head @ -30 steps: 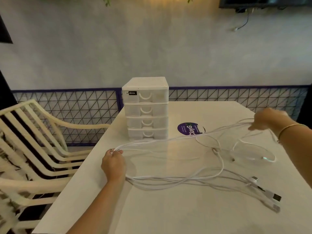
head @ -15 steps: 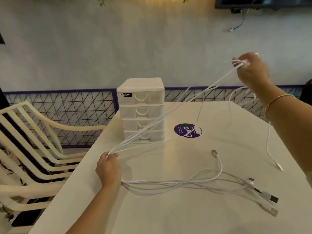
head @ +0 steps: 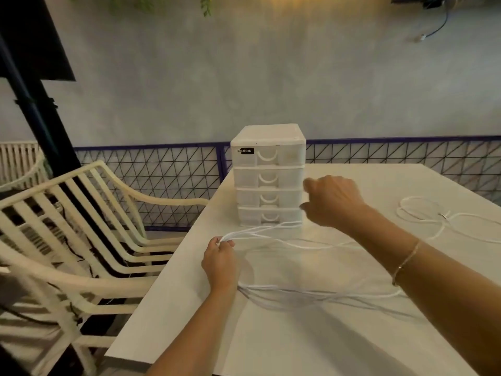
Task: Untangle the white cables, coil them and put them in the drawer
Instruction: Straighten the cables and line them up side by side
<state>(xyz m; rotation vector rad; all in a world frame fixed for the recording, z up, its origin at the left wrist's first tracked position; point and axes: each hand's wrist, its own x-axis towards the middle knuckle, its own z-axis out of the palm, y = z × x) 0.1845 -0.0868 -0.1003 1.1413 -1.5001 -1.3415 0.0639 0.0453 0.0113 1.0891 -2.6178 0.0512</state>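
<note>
Several white cables [head: 295, 241] lie spread over the white table [head: 311, 343]. My left hand [head: 220, 260] pinches a bunch of their loops near the table's left edge; strands run from it toward the right. My right hand [head: 329, 202] hovers in front of the white drawer unit [head: 268, 176], fingers loosely apart, holding nothing that I can see. One loose cable loop [head: 423, 213] with a plug rests at the right. The unit's stacked drawers are all shut.
A cream slatted chair [head: 81, 240] stands close to the table's left edge. A dark post [head: 40, 104] rises behind it. A blue wire fence [head: 173, 180] and a grey wall back the table.
My right hand has come down from high at the right, let go of the raised strands, and moved left to the drawer unit. The cables now lie on the table. The view turned left.
</note>
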